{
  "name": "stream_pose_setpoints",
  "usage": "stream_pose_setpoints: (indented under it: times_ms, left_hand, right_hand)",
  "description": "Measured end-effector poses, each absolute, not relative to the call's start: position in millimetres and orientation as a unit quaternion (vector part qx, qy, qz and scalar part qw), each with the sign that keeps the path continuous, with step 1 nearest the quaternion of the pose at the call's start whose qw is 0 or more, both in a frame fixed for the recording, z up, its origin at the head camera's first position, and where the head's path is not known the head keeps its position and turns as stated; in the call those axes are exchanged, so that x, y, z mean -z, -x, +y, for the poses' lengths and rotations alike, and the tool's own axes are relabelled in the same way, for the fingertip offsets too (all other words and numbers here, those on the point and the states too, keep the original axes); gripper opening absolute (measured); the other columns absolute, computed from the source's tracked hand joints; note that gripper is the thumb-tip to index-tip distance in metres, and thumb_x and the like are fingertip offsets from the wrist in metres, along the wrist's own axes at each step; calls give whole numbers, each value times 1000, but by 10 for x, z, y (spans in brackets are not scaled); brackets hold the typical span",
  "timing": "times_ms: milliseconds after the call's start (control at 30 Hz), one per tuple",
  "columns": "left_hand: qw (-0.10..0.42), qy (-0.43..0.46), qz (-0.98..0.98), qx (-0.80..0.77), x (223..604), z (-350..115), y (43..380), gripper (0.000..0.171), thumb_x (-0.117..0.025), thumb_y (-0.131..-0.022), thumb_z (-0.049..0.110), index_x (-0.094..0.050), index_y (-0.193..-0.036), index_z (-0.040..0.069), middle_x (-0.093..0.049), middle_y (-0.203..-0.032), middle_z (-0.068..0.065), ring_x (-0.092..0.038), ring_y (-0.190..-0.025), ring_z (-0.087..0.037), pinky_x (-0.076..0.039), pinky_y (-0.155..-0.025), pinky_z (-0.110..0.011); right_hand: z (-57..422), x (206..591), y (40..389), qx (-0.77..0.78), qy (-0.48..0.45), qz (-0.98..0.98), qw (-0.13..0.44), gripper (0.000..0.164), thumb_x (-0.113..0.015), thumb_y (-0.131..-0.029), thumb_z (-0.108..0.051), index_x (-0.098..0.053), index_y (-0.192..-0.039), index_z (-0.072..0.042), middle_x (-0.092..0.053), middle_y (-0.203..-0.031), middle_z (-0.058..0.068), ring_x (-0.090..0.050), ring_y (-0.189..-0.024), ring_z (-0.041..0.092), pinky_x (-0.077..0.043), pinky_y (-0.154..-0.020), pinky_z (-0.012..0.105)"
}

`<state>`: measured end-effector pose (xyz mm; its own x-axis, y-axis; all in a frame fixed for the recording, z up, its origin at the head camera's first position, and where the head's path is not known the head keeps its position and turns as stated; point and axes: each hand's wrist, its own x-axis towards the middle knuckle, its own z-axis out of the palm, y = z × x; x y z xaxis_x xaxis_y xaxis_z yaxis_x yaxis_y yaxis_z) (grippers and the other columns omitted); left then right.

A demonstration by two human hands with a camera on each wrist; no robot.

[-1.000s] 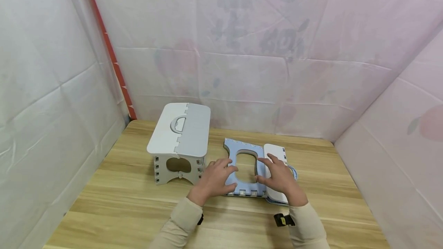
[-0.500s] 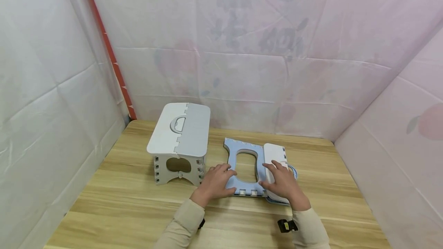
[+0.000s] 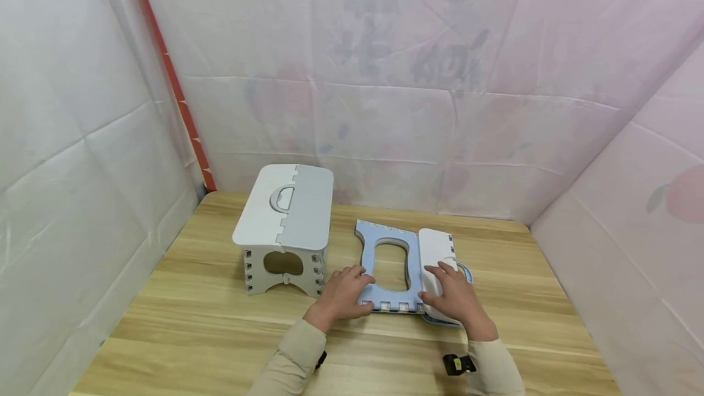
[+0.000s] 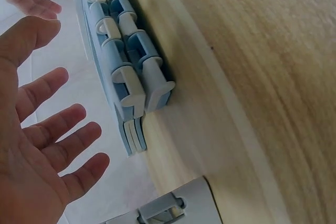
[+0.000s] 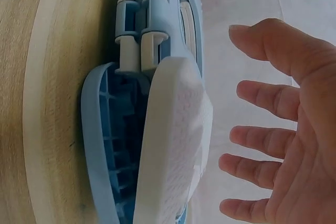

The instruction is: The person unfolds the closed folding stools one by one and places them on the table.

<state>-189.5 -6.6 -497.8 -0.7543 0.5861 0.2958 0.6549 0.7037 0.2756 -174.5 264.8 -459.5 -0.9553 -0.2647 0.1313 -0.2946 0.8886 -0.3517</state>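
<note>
A folded step stool (image 3: 396, 299) lies flat on the table, with a blue leg frame on the left and a white seat half at its right. My left hand (image 3: 342, 294) hovers over its near left corner, fingers spread and relaxed. The left wrist view shows a gap between that hand (image 4: 31, 140) and the stool's hinged edge (image 4: 113, 51). Over the white seat half (image 3: 434, 246) is my right hand (image 3: 455, 299). In the right wrist view its straight fingers (image 5: 260, 140) stand apart from the stool (image 5: 170, 150). Neither hand holds anything.
An unfolded grey and white step stool (image 3: 308, 212) stands upright to the left, close to my left hand. Both stools are on a wood-grain table (image 3: 176, 310). White sheeting (image 3: 385, 127) walls off the back and sides.
My right hand has drawn back toward me and a little to the right. The left hand has shifted slightly nearer to me. Both stools have stayed put.
</note>
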Motion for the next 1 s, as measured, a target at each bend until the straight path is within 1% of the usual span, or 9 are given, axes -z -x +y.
stream_pose_setpoints:
  times_ms: [233, 400, 700, 900, 1000]
  left_hand:
    - [61, 322, -927, 184, 5013, -50, 1882, 44, -68, -78, 43, -63, -115, 19, -54, -120, -7, -51, -108, -23, -44, -83, -39]
    - [47, 312, -932, 181, 5044, -42, 1891, 46, -70, -76, 44, -63, -114, 20, -52, -121, -7, -50, -109, -23, -44, -82, -39]
    - [39, 310, -935, 168, 5066, -63, 1887, 50, -76, -69, 41, -63, -113, 20, -50, -113, -4, -51, -99, -19, -44, -74, -35]
    - [26, 308, -935, 173, 5066, -63, 1884, 54, -80, -67, 38, -63, -115, 20, -49, -111, -3, -50, -96, -18, -44, -77, -32]
    - [22, 307, -932, 192, 5073, -66, 1882, 53, -82, -67, 32, -63, -114, 19, -48, -108, -3, -49, -92, -17, -44, -76, -29]
  right_hand:
    - [2721, 4649, 1729, -183, -128, -974, 34, 52, -72, -78, -22, -57, -122, 0, -44, -128, 33, -42, -115, 49, -39, -80, 64]
    - [2759, 4674, 1720, -195, -115, -973, 33, 50, -71, -78, -18, -57, -122, 2, -42, -128, 35, -41, -114, 51, -39, -81, 64]
    - [2849, 4739, 1693, -199, -84, -976, 25, 49, -72, -79, -20, -58, -119, 3, -44, -125, 36, -43, -110, 54, -39, -81, 64]
    - [2899, 4778, 1671, -201, -68, -976, 42, 48, -71, -79, -18, -57, -118, 6, -43, -124, 38, -43, -109, 55, -39, -81, 63]
    - [2934, 4812, 1665, -198, -50, -978, 48, 50, -71, -80, -19, -55, -119, 8, -43, -124, 38, -43, -109, 55, -39, -82, 63]
